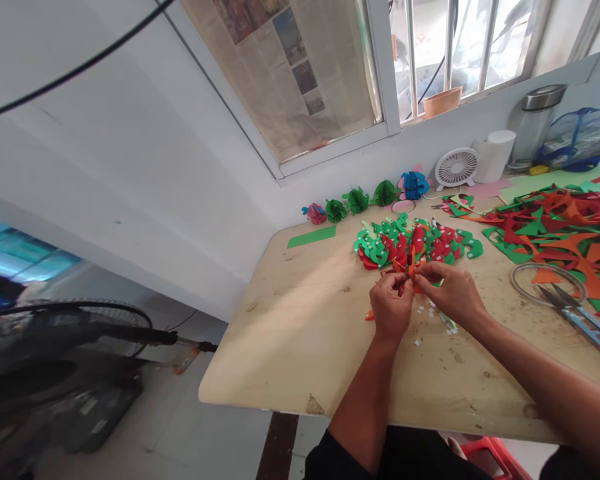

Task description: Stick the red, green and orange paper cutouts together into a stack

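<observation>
Over the middle of the wooden table point(300, 320), my left hand point(393, 303) and my right hand point(450, 287) meet at the fingertips. Both pinch a small orange paper piece point(412, 264) between them; its full shape is hidden by the fingers. Just beyond my hands lies a pile of red and green paper cut-outs point(395, 243), many with small white squares on them. Beneath and beside my right hand, small white paper bits point(421, 310) are scattered on the wood.
Scissors point(575, 313) and a tape roll point(517, 283) lie at right, beside heaped red, orange and green paper scraps point(565, 227). Along the wall stand several folded paper figures point(356, 200), a small white fan point(457, 168) and a glass bottle point(533, 130). A green strip point(312, 236) lies at far left.
</observation>
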Motion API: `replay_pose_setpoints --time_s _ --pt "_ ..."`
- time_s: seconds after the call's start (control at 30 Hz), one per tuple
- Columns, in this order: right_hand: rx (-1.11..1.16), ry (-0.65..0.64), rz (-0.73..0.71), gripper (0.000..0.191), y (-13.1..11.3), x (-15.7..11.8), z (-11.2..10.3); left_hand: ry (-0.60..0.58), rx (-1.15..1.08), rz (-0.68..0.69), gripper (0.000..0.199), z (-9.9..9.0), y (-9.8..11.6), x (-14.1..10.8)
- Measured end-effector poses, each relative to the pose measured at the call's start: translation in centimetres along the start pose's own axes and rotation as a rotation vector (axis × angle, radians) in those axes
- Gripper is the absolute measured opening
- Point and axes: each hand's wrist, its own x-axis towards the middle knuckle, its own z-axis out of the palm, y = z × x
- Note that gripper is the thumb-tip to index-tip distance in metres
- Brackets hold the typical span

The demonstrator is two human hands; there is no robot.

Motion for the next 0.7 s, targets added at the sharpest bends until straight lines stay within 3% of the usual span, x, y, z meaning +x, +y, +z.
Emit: replay_pose_setpoints --time_s 0.7 --pt "0.078 -0.035 0.055 0.019 -0.21 0.31 -0.34 0.039 -0.447 -0.268 0.011 0.58 -0.62 0.79"
